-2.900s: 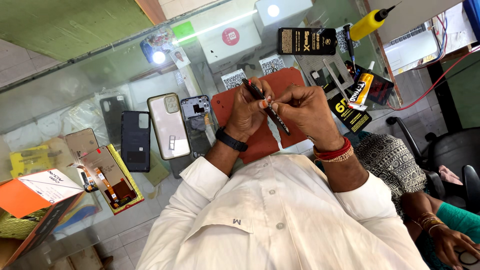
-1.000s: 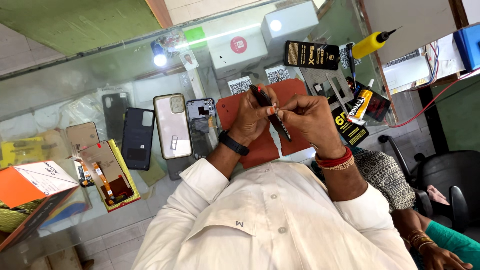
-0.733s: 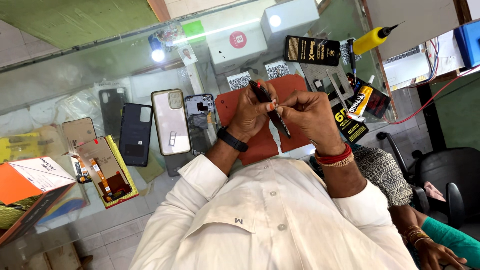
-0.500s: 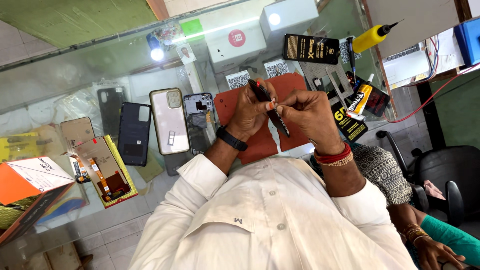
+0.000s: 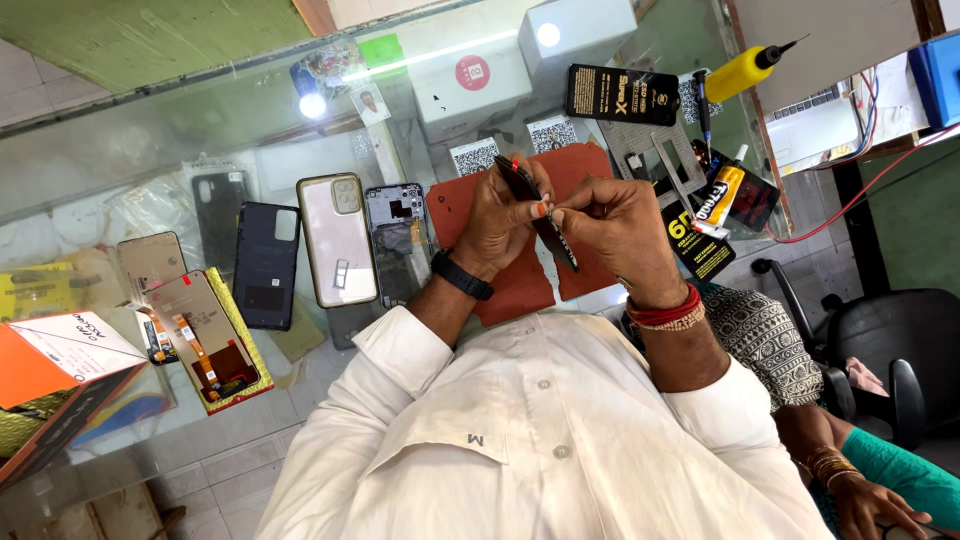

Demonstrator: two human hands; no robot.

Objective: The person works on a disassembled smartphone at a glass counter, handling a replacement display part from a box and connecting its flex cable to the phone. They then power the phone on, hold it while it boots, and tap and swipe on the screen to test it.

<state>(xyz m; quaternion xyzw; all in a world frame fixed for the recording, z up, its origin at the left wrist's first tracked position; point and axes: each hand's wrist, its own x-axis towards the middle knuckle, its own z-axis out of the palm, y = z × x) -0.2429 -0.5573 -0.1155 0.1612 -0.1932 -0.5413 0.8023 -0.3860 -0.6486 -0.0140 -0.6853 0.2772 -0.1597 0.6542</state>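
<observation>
Currently left hand (image 5: 497,218) clamps the dark phone screen panel (image 5: 537,212); right hand (image 5: 612,222) pinches its edge. Excess bending could crack it.

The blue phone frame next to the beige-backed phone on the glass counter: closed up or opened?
Opened. The blue phone frame lies flat with its back cover off, bare inner parts and cutouts showing, beside the beige-backed phone.

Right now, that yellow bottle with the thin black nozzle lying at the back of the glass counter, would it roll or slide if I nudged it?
The yellow bottle lies on its side and looks round, so it would probably roll. The glass counter looks smooth, so it may also slide. The thin nozzle seems the weakest part.
</observation>
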